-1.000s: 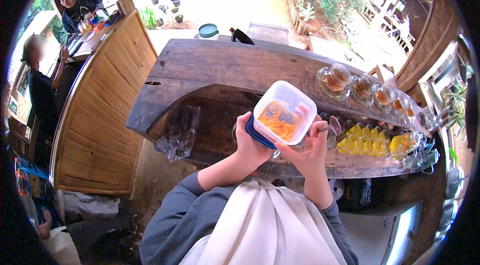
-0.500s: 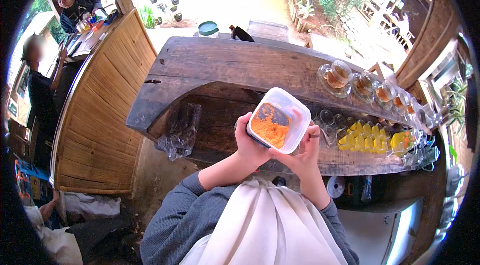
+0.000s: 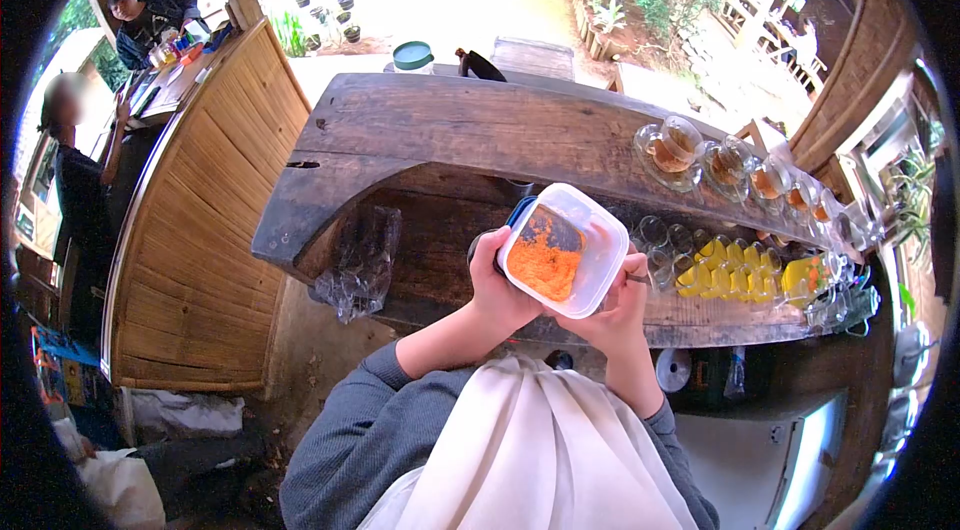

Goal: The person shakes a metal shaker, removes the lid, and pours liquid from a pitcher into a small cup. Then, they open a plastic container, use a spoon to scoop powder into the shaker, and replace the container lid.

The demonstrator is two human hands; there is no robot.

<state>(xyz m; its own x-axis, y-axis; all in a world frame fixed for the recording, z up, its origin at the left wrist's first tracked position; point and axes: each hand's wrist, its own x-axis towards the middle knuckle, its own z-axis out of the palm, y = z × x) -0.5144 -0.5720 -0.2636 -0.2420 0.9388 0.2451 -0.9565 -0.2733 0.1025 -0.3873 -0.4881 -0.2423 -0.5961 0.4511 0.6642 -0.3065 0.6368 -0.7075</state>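
Both my hands hold a square translucent plastic container (image 3: 602, 255), tilted so that its inside faces me. Loose orange powder or fine gratings (image 3: 545, 268) lie heaped toward its left side. My left hand (image 3: 497, 292) is closed around the left side, with a dark blue edge, perhaps a lid, showing just above it. On the lower right, my right hand (image 3: 617, 312) grips the container's wall, and a ring is on one finger. The fingertips behind the container are hidden.
Glass cups with brown contents (image 3: 670, 152) line the right of the wooden counter (image 3: 430, 120). On the lower shelf stand several glasses of yellow liquid (image 3: 725, 270). A clear plastic bag (image 3: 360, 265) hangs at left. Two people are behind the bamboo partition (image 3: 205, 240).
The container has shifted slightly right and down with both hands. More of the dark blue edge now shows at its upper left. Both hands keep their hold.
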